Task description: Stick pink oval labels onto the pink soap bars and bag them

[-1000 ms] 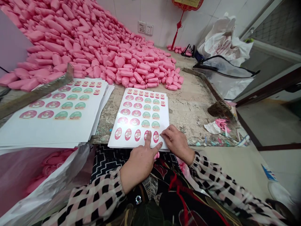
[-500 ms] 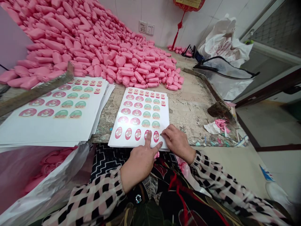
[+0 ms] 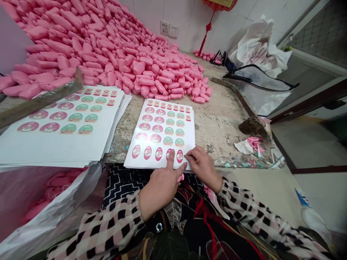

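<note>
Head view: the label sheet [image 3: 161, 124] lies flat on top of a small stack, at the middle of the front edge of the worktop [image 3: 211, 119]. Our left hand [image 3: 161, 182] has its index finger extended onto the fourth oval label in the front row; a pink piece [image 3: 181, 177] shows beneath this hand, but we cannot tell whether the curled fingers grip it. Our right hand [image 3: 204, 165] has its fingers pinched around a small dark tip [image 3: 184, 156], too small to identify, just beside the rightmost oval label [image 3: 179, 156].

Handling, our estimate: sheet light, thin, bendable, its glossy face probably slippery. Best pinned flat with a fingertip. Labels likely soft and easily creased; we would take one by its outer rim.

Surroundings: a larger sheet stack [image 3: 58, 148] covers the front left corner, a worn bar [image 3: 40, 103] lying across it. The pink pile [image 3: 116, 57] crowds the back left, reaching close to our sheet's far edge. Pink scraps [image 3: 255, 143] lie near the front right corner. Main obstruction: our index finger partly covers the fourth oval.
</note>
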Demonstrator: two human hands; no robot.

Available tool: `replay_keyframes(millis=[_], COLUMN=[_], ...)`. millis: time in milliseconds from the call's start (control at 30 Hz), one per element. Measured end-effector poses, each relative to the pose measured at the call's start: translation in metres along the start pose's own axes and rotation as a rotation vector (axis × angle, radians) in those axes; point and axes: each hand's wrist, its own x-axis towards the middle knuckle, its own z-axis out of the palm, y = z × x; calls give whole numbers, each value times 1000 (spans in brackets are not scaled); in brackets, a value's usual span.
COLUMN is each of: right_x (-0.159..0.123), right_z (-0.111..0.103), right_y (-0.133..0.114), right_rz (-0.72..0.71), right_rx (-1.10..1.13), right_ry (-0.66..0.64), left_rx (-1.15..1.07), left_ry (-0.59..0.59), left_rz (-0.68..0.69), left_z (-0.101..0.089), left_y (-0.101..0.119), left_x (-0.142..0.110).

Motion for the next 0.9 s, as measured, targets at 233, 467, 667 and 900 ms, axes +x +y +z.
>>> replay_keyframes(millis=[233,467,667,900], right_x=[-6,9,10,14], right_z=[16,9,0,-1], right_y=[-6,-1,3,-5], right_rz=[101,54,32,116], right_rx=[24,24,21,4], right_ry=[142,87,1,-12], left_rx=[-40,-33,-43,-84], left_ry=[23,26,43,-12], left_rz=[15,21,17,-24], left_z=[2,3,2,-3], left_y=[-2,-2,-3,0], left_x=[-1,-1,-2,1])
